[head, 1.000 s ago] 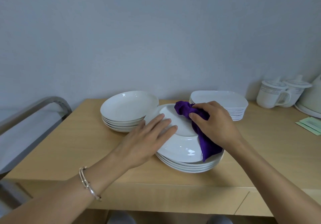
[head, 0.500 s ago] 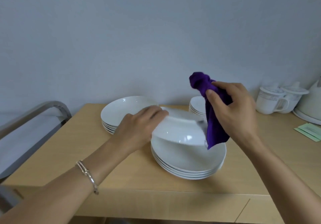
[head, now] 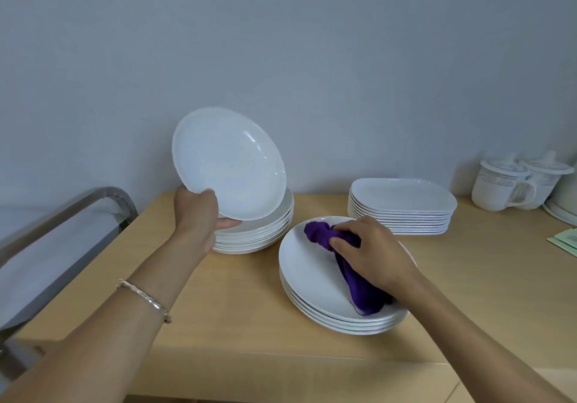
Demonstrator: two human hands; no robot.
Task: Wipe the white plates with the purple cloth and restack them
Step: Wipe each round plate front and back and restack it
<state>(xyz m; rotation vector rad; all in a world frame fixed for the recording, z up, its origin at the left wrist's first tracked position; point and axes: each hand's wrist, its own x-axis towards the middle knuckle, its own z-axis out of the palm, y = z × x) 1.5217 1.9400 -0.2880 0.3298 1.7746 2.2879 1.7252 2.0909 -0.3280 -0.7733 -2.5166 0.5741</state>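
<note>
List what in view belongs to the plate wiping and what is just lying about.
Job: purple cloth, right hand, left hand, lifted plate, front plate stack, rear plate stack, rectangular plates.
Lying about: lidded mugs, green packets, metal rail.

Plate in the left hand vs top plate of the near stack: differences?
The held plate is raised and tilted steeply; the top plate lies flat on its stack. The left hand grips the held plate's rim; the right hand holds the purple cloth on the top plate. Both are white, round and shallow.
</note>
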